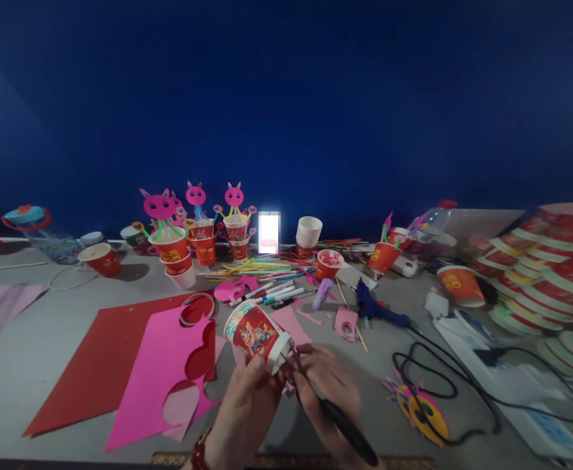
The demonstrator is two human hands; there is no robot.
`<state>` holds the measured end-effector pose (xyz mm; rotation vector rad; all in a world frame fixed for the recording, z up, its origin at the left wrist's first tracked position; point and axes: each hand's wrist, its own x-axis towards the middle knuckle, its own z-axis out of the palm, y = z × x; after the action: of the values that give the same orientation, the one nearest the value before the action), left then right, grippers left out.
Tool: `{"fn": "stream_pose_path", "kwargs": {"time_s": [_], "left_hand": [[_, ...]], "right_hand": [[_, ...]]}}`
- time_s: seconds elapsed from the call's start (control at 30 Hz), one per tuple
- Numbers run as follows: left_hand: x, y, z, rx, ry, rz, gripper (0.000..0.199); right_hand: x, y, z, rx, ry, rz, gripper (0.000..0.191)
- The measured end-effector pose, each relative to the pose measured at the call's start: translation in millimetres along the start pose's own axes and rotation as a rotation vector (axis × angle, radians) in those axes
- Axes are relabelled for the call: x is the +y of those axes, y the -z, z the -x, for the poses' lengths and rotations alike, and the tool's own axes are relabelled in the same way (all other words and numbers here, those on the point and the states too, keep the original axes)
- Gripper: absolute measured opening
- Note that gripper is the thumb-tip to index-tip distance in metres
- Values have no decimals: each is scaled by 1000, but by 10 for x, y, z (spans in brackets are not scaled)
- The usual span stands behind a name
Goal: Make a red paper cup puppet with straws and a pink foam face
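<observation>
My left hand (250, 398) is wrapped round the lower part of a red and white paper cup (254, 334), which lies tilted with its base toward the right. A dark-handled tool (348, 431) is in my right hand (328, 385), its thin metal end against the base of the cup. What kind of tool it is, I cannot fully make out. Under the cup lie pale pink paper scraps (289, 323). Left of my hands, a cut bright pink sheet (147, 378) rests on a red sheet (85, 362).
Decorated cups with pink faces (234, 194) stand at the back. Markers (281, 294) and coloured sticks lie before them. On the right are a blue glue gun (379, 310), black cords, a power strip (536, 418), a yellow paper face (426, 418) and stacked red cups (536, 261).
</observation>
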<state>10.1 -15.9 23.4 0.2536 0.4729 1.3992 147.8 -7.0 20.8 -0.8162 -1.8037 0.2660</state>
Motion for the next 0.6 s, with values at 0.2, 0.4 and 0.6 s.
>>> {"fn": "stream_pose_path", "kwargs": {"time_s": [0.2, 0.4, 0.6], "left_hand": [[-59, 4, -43, -100, -11, -68, 26], [4, 17, -68, -83, 44, -14, 30], [51, -6, -79, 57, 10, -22, 29]], "right_hand": [[-47, -87, 48, 47, -284, -92, 27], [-24, -54, -10, 15, -146, -54, 24], [14, -47, -109, 3, 35, -38, 25]]}}
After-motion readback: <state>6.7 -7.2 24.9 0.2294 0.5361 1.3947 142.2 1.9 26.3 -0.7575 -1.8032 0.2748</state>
